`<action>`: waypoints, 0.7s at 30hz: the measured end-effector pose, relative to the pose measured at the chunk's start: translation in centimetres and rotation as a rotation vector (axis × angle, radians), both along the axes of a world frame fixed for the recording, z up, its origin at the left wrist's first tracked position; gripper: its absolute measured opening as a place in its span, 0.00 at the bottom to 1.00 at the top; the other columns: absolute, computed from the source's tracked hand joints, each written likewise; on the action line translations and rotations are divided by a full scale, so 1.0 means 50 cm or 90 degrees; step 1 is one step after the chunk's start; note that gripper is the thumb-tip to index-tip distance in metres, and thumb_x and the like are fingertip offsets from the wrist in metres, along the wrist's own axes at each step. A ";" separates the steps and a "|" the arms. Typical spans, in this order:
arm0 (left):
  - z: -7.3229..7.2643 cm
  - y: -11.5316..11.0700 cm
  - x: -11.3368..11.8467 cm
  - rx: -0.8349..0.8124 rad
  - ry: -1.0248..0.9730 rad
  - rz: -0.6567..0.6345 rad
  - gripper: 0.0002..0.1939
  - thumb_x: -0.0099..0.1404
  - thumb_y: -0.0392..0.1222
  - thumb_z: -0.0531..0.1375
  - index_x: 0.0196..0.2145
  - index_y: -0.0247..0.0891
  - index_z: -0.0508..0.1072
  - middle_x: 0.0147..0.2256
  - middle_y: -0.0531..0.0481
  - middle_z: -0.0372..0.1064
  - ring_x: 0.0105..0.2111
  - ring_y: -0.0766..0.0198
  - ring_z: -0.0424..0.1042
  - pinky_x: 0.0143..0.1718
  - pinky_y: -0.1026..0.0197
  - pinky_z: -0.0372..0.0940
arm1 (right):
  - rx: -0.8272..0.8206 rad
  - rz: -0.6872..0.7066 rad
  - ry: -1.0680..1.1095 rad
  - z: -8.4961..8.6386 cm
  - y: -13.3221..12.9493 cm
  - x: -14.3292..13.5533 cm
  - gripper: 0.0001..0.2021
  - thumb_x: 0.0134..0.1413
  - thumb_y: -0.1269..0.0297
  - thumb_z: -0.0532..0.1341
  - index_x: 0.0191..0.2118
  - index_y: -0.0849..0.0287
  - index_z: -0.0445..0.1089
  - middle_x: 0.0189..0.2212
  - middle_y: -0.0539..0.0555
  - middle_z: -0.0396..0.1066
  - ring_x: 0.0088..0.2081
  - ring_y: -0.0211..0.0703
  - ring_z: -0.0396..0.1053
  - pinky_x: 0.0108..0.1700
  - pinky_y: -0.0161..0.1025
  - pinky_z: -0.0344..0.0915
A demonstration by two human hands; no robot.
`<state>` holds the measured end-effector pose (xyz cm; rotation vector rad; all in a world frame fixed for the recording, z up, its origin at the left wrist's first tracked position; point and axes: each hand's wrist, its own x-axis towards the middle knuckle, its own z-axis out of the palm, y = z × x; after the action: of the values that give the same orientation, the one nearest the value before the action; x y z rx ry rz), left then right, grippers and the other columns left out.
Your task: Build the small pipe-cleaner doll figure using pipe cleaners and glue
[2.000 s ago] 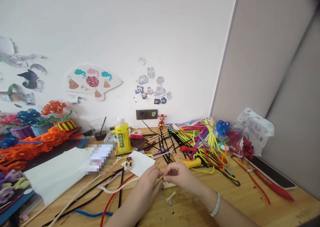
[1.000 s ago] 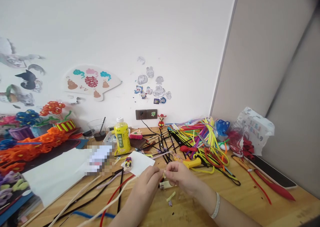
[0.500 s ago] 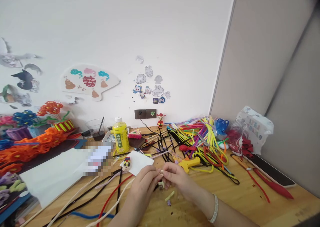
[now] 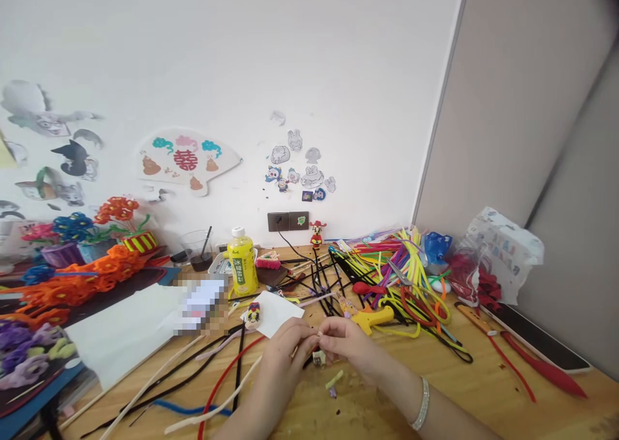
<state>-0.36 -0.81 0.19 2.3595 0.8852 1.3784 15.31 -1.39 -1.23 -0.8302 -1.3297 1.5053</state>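
Note:
Above the wooden table, my left hand (image 4: 291,348) and my right hand (image 4: 342,340) meet fingertip to fingertip. Both are closed in a pinch around something small and pale that the fingers mostly hide. A small whitish piece (image 4: 319,358) sits just below the fingertips. Nearer to me lie a short yellow-green piece (image 4: 334,380) and a tiny purple bit (image 4: 333,393). Beyond my left hand, a small figure with a red and yellow top (image 4: 253,315) lies at the edge of a white paper (image 4: 279,312).
A yellow glue gun (image 4: 373,319) and a heap of coloured pipe cleaners (image 4: 411,266) lie right of centre. A yellow bottle (image 4: 242,262) stands behind the papers. Loose stems, red (image 4: 223,373) and blue (image 4: 186,406), lie at left. Orange flowers (image 4: 104,275) fill the far left.
The view has shifted slightly, so the scene sits farther right. Both hands stay together, with the fingertips slightly changed and less of the pale item showing.

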 end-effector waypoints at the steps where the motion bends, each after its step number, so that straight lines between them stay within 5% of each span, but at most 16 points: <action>1: 0.000 0.000 0.000 -0.013 0.004 0.005 0.08 0.60 0.36 0.54 0.27 0.37 0.72 0.25 0.49 0.70 0.27 0.64 0.70 0.28 0.64 0.65 | 0.006 -0.006 0.006 0.000 0.000 -0.002 0.16 0.38 0.53 0.66 0.27 0.62 0.66 0.22 0.46 0.61 0.21 0.30 0.58 0.25 0.30 0.57; 12: 0.002 -0.005 0.003 -0.108 -0.022 0.089 0.09 0.58 0.40 0.53 0.23 0.37 0.69 0.23 0.49 0.68 0.24 0.63 0.67 0.26 0.63 0.63 | 0.177 -0.100 -0.031 0.003 -0.010 -0.022 0.15 0.44 0.53 0.63 0.25 0.61 0.64 0.23 0.47 0.60 0.26 0.33 0.57 0.27 0.31 0.55; 21: 0.007 -0.011 0.010 -0.194 -0.026 0.105 0.12 0.59 0.43 0.53 0.21 0.37 0.68 0.21 0.50 0.68 0.22 0.63 0.67 0.24 0.63 0.63 | 0.328 -0.271 -0.189 0.005 -0.020 -0.033 0.12 0.49 0.59 0.59 0.22 0.60 0.62 0.21 0.48 0.58 0.25 0.35 0.57 0.27 0.33 0.55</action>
<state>0.13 -1.34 0.52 2.0610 1.2068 1.2419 13.65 -2.36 -0.97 -0.9402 -1.5444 0.6820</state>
